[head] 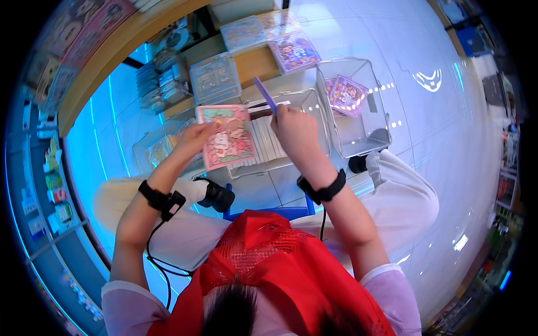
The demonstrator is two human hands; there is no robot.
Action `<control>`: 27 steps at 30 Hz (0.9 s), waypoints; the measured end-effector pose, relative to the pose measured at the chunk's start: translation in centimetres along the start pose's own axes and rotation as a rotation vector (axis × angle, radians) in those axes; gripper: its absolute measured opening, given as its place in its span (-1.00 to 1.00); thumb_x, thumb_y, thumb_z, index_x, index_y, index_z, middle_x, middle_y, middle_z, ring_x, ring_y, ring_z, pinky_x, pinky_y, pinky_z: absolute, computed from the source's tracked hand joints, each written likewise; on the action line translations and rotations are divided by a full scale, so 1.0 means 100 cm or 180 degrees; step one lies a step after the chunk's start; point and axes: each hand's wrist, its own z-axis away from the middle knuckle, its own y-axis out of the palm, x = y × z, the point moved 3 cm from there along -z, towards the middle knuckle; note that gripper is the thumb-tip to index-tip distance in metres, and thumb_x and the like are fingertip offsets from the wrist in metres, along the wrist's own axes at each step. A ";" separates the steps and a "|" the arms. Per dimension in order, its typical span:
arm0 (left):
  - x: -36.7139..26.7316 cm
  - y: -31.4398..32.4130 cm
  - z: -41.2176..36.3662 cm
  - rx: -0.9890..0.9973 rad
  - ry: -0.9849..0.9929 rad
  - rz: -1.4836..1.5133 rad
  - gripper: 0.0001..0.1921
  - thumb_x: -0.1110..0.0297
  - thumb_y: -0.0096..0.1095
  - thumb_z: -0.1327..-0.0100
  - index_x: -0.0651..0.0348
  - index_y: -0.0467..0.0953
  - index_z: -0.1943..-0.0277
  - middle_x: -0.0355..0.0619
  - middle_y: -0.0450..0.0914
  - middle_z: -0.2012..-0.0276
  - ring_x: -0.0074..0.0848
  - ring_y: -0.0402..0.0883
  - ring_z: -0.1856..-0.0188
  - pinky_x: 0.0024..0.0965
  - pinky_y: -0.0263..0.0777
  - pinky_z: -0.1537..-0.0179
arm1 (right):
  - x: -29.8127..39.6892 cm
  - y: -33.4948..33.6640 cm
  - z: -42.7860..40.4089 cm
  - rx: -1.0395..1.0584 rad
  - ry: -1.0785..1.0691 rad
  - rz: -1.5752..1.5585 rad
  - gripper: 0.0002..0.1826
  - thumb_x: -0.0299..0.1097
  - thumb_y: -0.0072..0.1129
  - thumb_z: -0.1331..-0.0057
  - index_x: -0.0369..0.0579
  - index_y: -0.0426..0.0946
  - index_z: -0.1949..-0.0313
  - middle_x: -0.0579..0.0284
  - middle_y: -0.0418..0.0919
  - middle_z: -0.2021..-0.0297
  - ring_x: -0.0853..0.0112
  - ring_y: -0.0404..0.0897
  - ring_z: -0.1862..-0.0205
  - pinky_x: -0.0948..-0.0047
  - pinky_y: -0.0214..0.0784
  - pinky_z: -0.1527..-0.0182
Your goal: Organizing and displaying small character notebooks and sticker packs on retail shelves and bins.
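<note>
My left hand (196, 138) grips the left edge of a pink illustrated booklet or flat box (229, 140), its cartoon cover facing up. In my right hand (296, 126) is a thin purple item (265, 94), held up edge-on, so its face cannot be made out. Both hands are over a wire basket (313, 98) holding a row of upright, thin, white-edged items (267, 136). To its right, another wire basket (374, 105) holds purple illustrated items (346, 95) lying flat at its back.
Beyond the baskets, a wooden shelf (256, 63) bears a blue illustrated stack (215, 77), a purple illustrated item (294, 51) and packs in clear wrap (168, 77). A further basket (138, 147) stands at the left. A blue stool (290, 213) is between my legs. Cables hang from the wrist straps.
</note>
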 end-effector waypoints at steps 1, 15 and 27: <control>0.000 0.004 0.000 0.0209 -0.0446 0.0362 -0.60 0.09 -0.05 -0.19 0.24 0.42 0.09 -0.10 0.47 0.16 -0.52 0.46 0.17 -0.47 0.31 0.11 | 0.016 -0.007 0.004 0.0017 -0.0072 -0.0009 -0.88 -0.48 -0.06 0.04 -0.22 0.41 0.47 0.04 0.46 0.63 0.22 0.49 0.59 0.37 0.35 0.56; -0.002 0.008 0.014 -0.0005 0.0089 0.1553 -0.65 0.27 -0.08 -0.21 0.26 0.21 -0.01 -0.10 0.41 0.13 -0.49 0.46 0.16 -0.38 0.36 0.12 | 0.046 -0.024 0.013 -0.1416 -0.0744 -0.0446 -0.48 -0.38 0.19 0.16 -0.21 0.32 0.14 0.01 0.39 0.22 0.26 0.46 0.38 0.43 0.32 0.43; -0.002 0.018 0.007 0.0188 0.0528 -0.0738 -0.75 0.39 0.06 -0.14 0.32 0.41 0.14 -0.15 0.48 0.28 -0.60 0.43 0.26 -0.57 0.31 0.22 | -0.052 0.058 0.031 0.1823 0.2168 -0.4168 -0.69 -0.21 0.09 -0.11 -0.25 0.42 0.31 0.16 0.50 0.44 0.50 0.49 0.45 0.55 0.41 0.40</control>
